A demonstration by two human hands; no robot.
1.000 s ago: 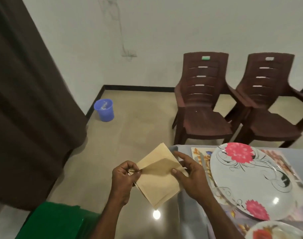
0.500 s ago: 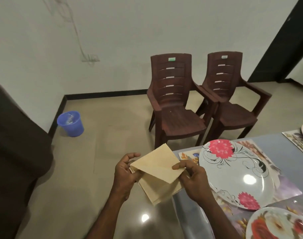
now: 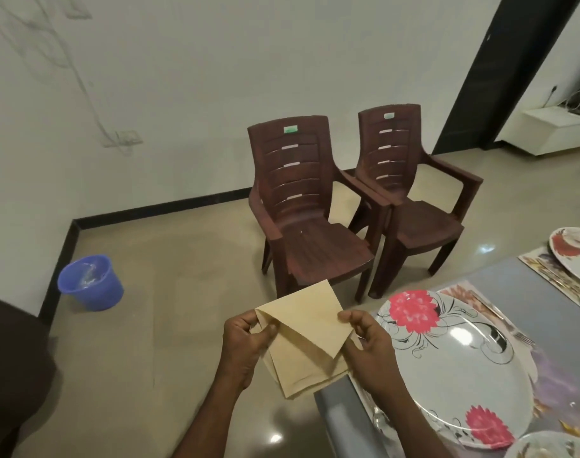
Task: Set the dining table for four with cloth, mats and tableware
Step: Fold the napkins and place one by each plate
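Two dark brown plastic armchairs side by side, arms touching: left chair (image 3: pixel 298 206), right chair (image 3: pixel 410 190), both with backs toward the white wall (image 3: pixel 199 61). Blue bucket (image 3: pixel 90 282) on the beige floor (image 3: pixel 169 292) near the wall corner. Black door frame (image 3: pixel 500 71) upper right, white low cabinet (image 3: pixel 559 127) beyond it. Wall socket (image 3: pixel 125 138) with loose wires.

Two hands hold a folded tan paper napkin (image 3: pixel 304 338) in the air, just past the near left corner of the grey table (image 3: pixel 546 312). The left hand (image 3: pixel 245 345) pinches its left corner and the right hand (image 3: pixel 369 345) pinches its right side. A big white oval plate with red flowers (image 3: pixel 453 365) sits on a flowery mat (image 3: pixel 553 381) by the table's left edge. Two dark brown plastic chairs (image 3: pixel 301 206) stand by the white wall. A blue plastic bucket (image 3: pixel 92 282) sits on the floor.
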